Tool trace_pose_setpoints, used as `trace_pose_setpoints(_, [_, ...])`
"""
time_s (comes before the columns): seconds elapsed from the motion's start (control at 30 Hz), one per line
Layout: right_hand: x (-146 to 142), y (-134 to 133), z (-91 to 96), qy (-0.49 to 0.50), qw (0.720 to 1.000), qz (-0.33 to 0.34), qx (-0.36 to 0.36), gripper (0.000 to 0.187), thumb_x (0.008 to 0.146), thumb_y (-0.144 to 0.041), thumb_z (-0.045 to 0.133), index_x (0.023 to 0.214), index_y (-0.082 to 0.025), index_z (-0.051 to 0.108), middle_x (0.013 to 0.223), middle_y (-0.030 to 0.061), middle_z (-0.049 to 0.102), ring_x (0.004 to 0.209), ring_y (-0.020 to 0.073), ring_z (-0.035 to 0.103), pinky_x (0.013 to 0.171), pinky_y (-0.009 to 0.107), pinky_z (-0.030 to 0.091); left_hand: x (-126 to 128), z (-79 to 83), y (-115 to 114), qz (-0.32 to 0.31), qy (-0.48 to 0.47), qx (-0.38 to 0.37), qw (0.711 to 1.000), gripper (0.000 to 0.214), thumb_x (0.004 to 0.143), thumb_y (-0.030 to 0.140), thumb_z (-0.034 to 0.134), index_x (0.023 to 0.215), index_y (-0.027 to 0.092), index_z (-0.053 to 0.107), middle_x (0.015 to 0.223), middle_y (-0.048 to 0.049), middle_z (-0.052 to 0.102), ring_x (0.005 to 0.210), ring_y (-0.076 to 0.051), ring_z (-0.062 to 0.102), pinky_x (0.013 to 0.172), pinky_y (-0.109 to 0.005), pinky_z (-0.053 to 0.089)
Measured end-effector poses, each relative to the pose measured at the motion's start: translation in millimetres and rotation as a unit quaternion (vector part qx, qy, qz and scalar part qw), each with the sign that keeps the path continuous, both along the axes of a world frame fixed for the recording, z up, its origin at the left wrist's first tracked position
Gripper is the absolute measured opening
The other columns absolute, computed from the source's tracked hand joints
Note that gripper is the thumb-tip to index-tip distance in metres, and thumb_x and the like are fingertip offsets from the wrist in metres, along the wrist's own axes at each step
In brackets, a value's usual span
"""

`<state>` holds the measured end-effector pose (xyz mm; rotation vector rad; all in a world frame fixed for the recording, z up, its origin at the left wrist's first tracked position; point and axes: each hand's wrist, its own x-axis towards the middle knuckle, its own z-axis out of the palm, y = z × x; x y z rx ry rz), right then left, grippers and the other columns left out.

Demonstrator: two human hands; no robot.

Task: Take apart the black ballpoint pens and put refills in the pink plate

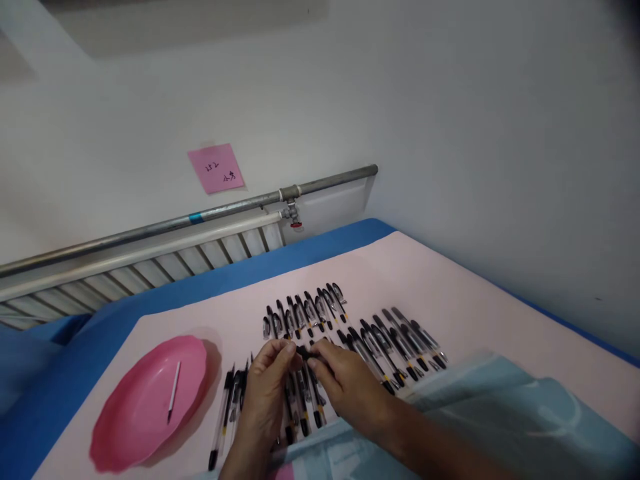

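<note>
landmark: the pink scalloped dish [135, 400], set on the counter [500, 333]. to the right of the dish, well apart from it, we have both hands raised over the pens and meeting at one small black pen part [303, 352]. our left hand [267, 387] has thumb and index finger closed in a pinch on one end; our right hand [345, 380] has its fingers bent in and nearly closed at the other end. whether the piece is a cap or a barrel end we cannot tell, as the fingertips cover much of it.

step in hand, as we judge it: two-handed work on a single pen, either fitting or parting its pieces; the view does not settle which. the next move likely calls for a firm hold on the left and a straight push, pull or twist from the right, with the ends kept in line. a skewed angle could make the part slip.

around us: a far row of black-capped pens [305, 312] lies right of the dish and beyond our hands; a second group of pens [393, 347] lies farther right of it. just beside the dish, a few pens [225, 400] lie by our left wrist. inside the dish rests one slim white stick with a dark tip [173, 393], perhaps a refill.
</note>
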<state>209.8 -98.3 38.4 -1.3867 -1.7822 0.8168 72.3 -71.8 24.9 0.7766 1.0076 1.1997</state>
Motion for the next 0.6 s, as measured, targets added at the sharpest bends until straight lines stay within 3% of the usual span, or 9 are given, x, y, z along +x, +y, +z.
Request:
trace_pose_setpoints(0.27, [-0.4, 3.7, 0.3, 0.051, 0.997, 0.006, -0.052, 0.016, 0.085, -0.023, 0.04, 0.082, -0.018, 0.054, 0.073, 0.0007, 0.059, 0.065, 0.0113, 0.051, 0.059, 0.021, 0.036, -2.4, 3.3, -0.7, -0.041, -0.026, -0.005, 0.999, 0.026, 0.068, 0.032, 0.066, 0.088, 0.015, 0.062, 0.074, -0.0015, 0.058, 0.067, -0.01, 0.053, 0.066, -0.023, 0.041])
trace_pose_setpoints(0.47, [-0.7, 0.6, -3.0, 0.013, 1.0, 0.01, -0.018, 0.014, 0.085, -0.024, 0.041, 0.08, -0.018, 0.053, 0.072, 0.0002, 0.059, 0.066, 0.0117, 0.052, 0.059, 0.021, 0.035, -1.7, -2.4, -1.3, -0.006, 0.024, 0.0, 1.0, 0.026, 0.066, 0.033, 0.067, 0.059, 0.015, 0.05, 0.052, 0.0048, 0.045, 0.052, -0.006, 0.04, 0.054, -0.019, 0.034])
trace_pose_setpoints(0.6, [-1.0, 2.0, -4.4, 0.011, 1.0, 0.005, -0.023, 0.013, 0.084, -0.024, 0.041, 0.078, -0.018, 0.052, 0.072, 0.0002, 0.059, 0.065, 0.0117, 0.052, 0.058, 0.021, 0.034, -6.3, -5.7, 0.7, -0.017, 0.038, 0.009, 0.999, 0.022, 0.065, 0.033, 0.068, 0.067, 0.014, 0.059, 0.057, 0.0033, 0.049, 0.054, -0.007, 0.042, 0.055, -0.019, 0.035])
